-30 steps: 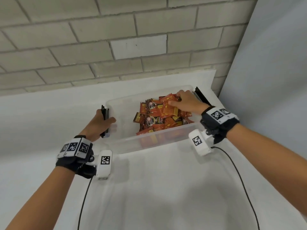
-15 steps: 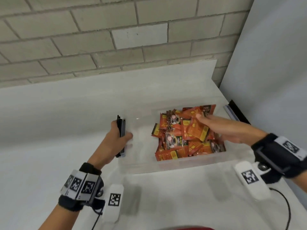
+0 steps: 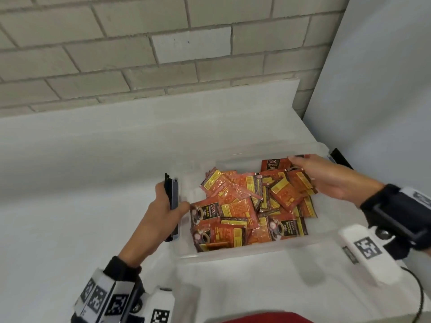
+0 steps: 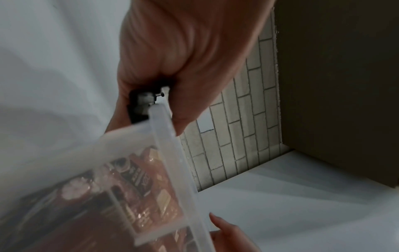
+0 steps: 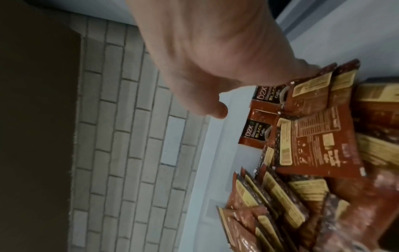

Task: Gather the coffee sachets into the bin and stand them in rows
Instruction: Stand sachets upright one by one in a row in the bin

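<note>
A clear plastic bin (image 3: 233, 255) stands on the white table and holds a loose heap of orange-red coffee sachets (image 3: 245, 206), most lying flat or leaning. My left hand (image 3: 168, 210) grips the bin's left rim over its black latch (image 3: 173, 194); the left wrist view shows that hand (image 4: 183, 59) curled round the latch (image 4: 138, 109). My right hand (image 3: 326, 178) reaches into the far right corner. Its fingers lie stretched over sachets leaning on the far wall. In the right wrist view its thumb (image 5: 218, 109) hangs free beside the sachets (image 5: 313, 136).
A brick wall (image 3: 163, 54) runs behind the table (image 3: 70, 183), and a grey panel (image 3: 384, 89) closes off the right side. The bin's right latch (image 3: 340, 158) sticks out near that panel. A black cable (image 3: 419, 299) trails from my right wrist.
The bin now sits farther from the wall and nearer to me. My right hand has moved from the middle of the heap to the far right corner. My left hand keeps its grip.
</note>
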A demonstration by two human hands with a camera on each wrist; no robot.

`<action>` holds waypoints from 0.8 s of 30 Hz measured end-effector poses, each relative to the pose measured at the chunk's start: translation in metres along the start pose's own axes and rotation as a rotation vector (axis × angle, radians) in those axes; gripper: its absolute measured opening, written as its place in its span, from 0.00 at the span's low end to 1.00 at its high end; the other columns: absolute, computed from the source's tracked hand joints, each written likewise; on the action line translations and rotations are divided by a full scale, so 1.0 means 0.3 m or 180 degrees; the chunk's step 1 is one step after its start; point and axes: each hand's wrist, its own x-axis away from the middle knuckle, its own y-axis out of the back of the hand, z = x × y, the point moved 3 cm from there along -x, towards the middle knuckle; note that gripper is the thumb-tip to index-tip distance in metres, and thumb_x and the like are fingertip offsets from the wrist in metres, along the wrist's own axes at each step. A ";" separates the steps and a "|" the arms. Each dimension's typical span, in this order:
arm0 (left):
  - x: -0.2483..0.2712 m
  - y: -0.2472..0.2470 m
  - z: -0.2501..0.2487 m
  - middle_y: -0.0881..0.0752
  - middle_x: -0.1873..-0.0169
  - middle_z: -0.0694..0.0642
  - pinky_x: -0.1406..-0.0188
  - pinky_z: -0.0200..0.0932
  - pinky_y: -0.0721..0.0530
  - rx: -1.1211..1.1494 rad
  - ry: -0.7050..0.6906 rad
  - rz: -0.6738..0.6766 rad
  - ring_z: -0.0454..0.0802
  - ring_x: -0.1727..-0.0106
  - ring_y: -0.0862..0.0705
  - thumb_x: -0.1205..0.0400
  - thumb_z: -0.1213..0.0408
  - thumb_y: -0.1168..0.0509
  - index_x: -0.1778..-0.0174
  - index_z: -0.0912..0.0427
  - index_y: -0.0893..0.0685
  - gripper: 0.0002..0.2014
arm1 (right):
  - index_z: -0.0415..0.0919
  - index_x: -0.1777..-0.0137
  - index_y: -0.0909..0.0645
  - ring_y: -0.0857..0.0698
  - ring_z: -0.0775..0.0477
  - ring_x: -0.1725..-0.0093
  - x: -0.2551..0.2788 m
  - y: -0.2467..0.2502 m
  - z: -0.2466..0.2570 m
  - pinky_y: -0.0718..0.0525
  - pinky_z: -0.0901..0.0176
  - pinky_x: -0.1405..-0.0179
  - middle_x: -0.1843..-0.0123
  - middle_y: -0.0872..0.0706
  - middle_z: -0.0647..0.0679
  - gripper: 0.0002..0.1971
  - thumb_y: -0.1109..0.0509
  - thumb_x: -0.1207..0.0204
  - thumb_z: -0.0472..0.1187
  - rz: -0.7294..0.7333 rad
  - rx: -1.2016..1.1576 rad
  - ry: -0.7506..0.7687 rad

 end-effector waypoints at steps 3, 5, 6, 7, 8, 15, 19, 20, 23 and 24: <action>0.011 -0.008 -0.009 0.18 0.50 0.48 0.62 0.45 0.13 -0.0110 -0.0038 0.0016 0.49 0.53 0.13 0.16 0.60 0.36 0.28 0.49 0.40 0.25 | 0.37 0.32 0.25 0.14 0.39 0.43 -0.022 -0.041 0.006 0.17 0.47 0.44 0.42 0.12 0.38 0.24 0.40 0.17 0.56 0.0026 -0.0094 -0.0263; 0.013 -0.010 -0.013 0.19 0.51 0.47 0.67 0.42 0.15 -0.0159 -0.0018 0.0008 0.48 0.55 0.14 0.16 0.59 0.36 0.28 0.48 0.41 0.25 | 0.37 0.30 0.26 0.15 0.38 0.39 -0.018 -0.101 0.020 0.18 0.44 0.39 0.38 0.14 0.36 0.29 0.37 0.20 0.59 0.0355 -0.0151 -0.0310; 0.014 -0.009 -0.015 0.19 0.51 0.47 0.67 0.43 0.14 -0.0164 -0.0003 0.0011 0.48 0.55 0.13 0.16 0.59 0.36 0.28 0.48 0.41 0.25 | 0.37 0.27 0.28 0.17 0.38 0.35 -0.014 -0.132 0.028 0.22 0.40 0.32 0.35 0.15 0.36 0.33 0.35 0.22 0.62 0.0527 -0.0207 -0.0281; 0.015 -0.007 -0.016 0.18 0.50 0.47 0.64 0.47 0.12 -0.0150 0.0002 0.0007 0.49 0.54 0.13 0.16 0.59 0.36 0.28 0.48 0.41 0.25 | 0.39 0.25 0.30 0.19 0.39 0.32 -0.005 -0.162 0.037 0.27 0.38 0.28 0.33 0.16 0.37 0.34 0.35 0.23 0.62 0.0737 -0.0255 -0.0242; 0.013 -0.006 -0.015 0.18 0.49 0.48 0.59 0.52 0.10 -0.0118 0.0007 0.0001 0.50 0.52 0.13 0.16 0.59 0.35 0.27 0.48 0.41 0.26 | 0.40 0.25 0.31 0.19 0.40 0.31 0.006 -0.182 0.046 0.30 0.37 0.25 0.32 0.16 0.38 0.32 0.36 0.22 0.60 0.0864 -0.0310 -0.0209; 0.019 -0.005 -0.020 0.19 0.49 0.47 0.55 0.52 0.11 -0.0128 -0.0011 0.0021 0.46 0.52 0.15 0.16 0.58 0.35 0.29 0.47 0.40 0.24 | 0.39 0.21 0.35 0.30 0.41 0.24 0.065 -0.066 0.054 0.33 0.45 0.22 0.24 0.29 0.37 0.29 0.35 0.19 0.49 0.0228 -0.0171 -0.0104; 0.022 -0.006 -0.023 0.18 0.47 0.49 0.56 0.52 0.11 -0.0044 0.0040 0.0013 0.49 0.52 0.14 0.16 0.59 0.35 0.29 0.47 0.39 0.23 | 0.42 0.21 0.36 0.21 0.45 0.40 0.042 -0.059 0.017 0.30 0.50 0.32 0.41 0.19 0.43 0.27 0.43 0.15 0.56 0.0178 0.0016 -0.0358; 0.025 -0.007 -0.025 0.17 0.47 0.49 0.57 0.50 0.11 -0.0030 0.0040 0.0012 0.49 0.52 0.13 0.16 0.59 0.35 0.29 0.48 0.39 0.24 | 0.45 0.22 0.34 0.20 0.40 0.36 0.047 -0.099 0.024 0.30 0.45 0.28 0.34 0.19 0.38 0.30 0.43 0.18 0.62 0.0270 0.0148 -0.0420; 0.029 -0.010 -0.029 0.19 0.47 0.47 0.63 0.43 0.14 -0.0068 0.0017 0.0006 0.46 0.53 0.15 0.16 0.58 0.36 0.28 0.48 0.40 0.24 | 0.51 0.22 0.33 0.23 0.39 0.29 0.016 -0.200 0.023 0.30 0.35 0.26 0.28 0.21 0.40 0.45 0.38 0.35 0.78 0.0650 0.0385 -0.0320; 0.030 -0.011 -0.029 0.19 0.47 0.47 0.64 0.42 0.14 -0.0071 0.0021 0.0004 0.46 0.53 0.16 0.16 0.58 0.36 0.28 0.48 0.40 0.24 | 0.53 0.21 0.35 0.21 0.41 0.33 0.018 -0.234 0.041 0.27 0.38 0.29 0.30 0.20 0.40 0.45 0.39 0.34 0.78 0.0775 0.0431 -0.0246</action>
